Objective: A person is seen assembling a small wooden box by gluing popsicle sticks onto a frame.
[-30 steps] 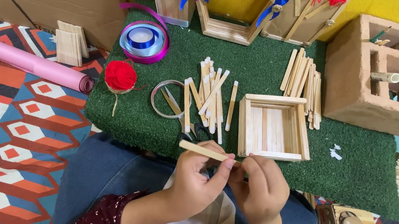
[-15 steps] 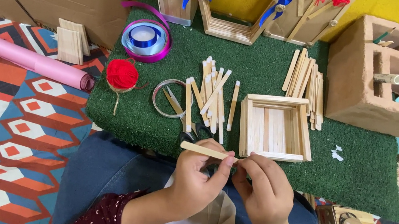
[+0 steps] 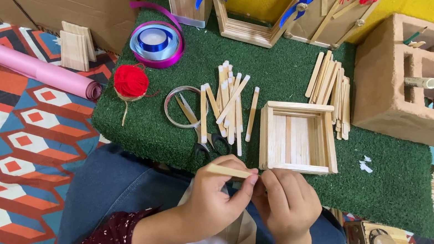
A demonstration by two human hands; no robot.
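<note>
Popsicle stick (image 3: 228, 170) pinched level between both hands, just below the open stick box (image 3: 298, 138).
Left hand (image 3: 218, 197) grips its middle; right hand (image 3: 287, 201) fingertips close narrowly on its end, steadying it near the loose stick pile (image 3: 227, 106).

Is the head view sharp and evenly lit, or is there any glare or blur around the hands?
Head view: soft, even light, no glare; left hand, right hand and the stick are sharp; only faint shadows on the green mat; edges bow slightly.
</note>
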